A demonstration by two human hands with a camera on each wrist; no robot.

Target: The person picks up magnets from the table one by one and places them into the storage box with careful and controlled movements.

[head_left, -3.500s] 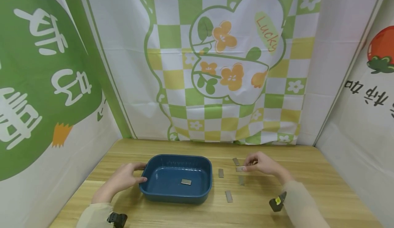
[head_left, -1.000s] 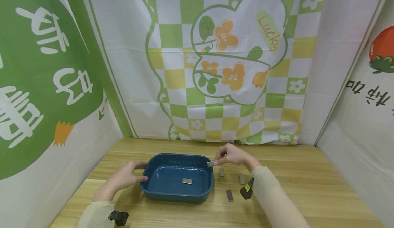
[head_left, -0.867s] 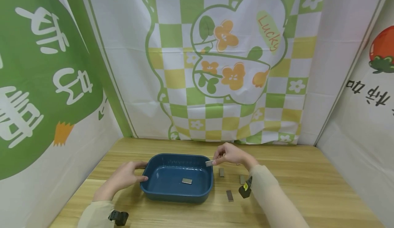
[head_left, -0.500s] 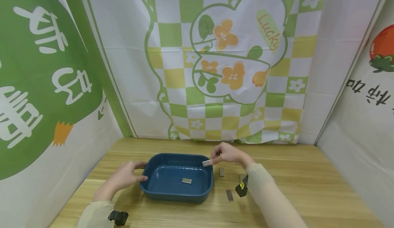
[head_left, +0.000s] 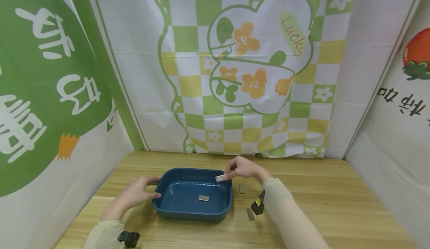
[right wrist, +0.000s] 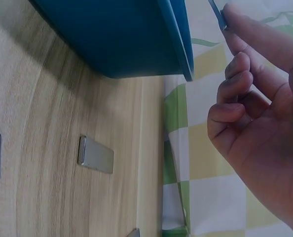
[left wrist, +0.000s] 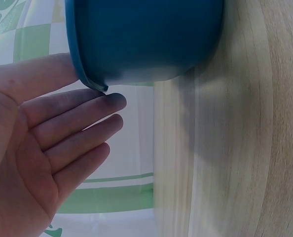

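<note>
A thin, rectangular silvery metal bar [head_left: 220,178] is pinched between the thumb and index finger of my right hand [head_left: 243,167]. It hangs over the inside of a blue basin [head_left: 191,216], near the far right corner. The other right fingers are curled loosely in the right wrist view. One similar metal bar [head_left: 203,198] lies on the basin floor. My left hand [head_left: 134,193] touches the basin's left rim with thumb and index finger; its remaining fingers extend straight in the left wrist view.
Right of the basin, more metal bars lie on the wooden table [head_left: 319,204]: one bar [right wrist: 96,154] near the basin wall, another bar [head_left: 250,214] partly behind the black wrist camera [head_left: 258,204]. A patterned cloth [head_left: 248,129] hangs behind the table.
My right hand has taken a metal bar from the table and carried it left, over the basin's right rim. My left hand has stayed at the left rim.
</note>
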